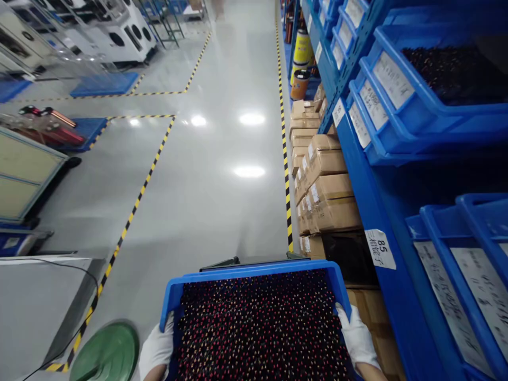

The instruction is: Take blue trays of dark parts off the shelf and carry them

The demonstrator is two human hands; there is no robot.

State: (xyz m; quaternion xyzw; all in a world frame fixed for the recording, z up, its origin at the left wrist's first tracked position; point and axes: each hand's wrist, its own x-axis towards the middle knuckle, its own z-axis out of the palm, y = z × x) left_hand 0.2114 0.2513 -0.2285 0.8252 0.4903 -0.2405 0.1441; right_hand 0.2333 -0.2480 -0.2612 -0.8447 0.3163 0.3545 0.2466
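I carry a blue plastic bin (254,274) low in front of me, filled with many small dark parts with red and pale tips. My left hand (157,346), in a white glove, grips the bin's left side. On the bin's right side my right hand (357,337), also gloved in white, holds the wall. The bin hangs above the grey floor, beside the blue shelving on my right.
Blue shelving (369,190) with labelled blue bins (416,106) runs along the right. Stacked cardboard boxes (325,190) sit on the floor by it. Yellow-black floor tape (284,159) marks the aisle. A green round lid (105,352) lies lower left, with machines (119,37) beyond.
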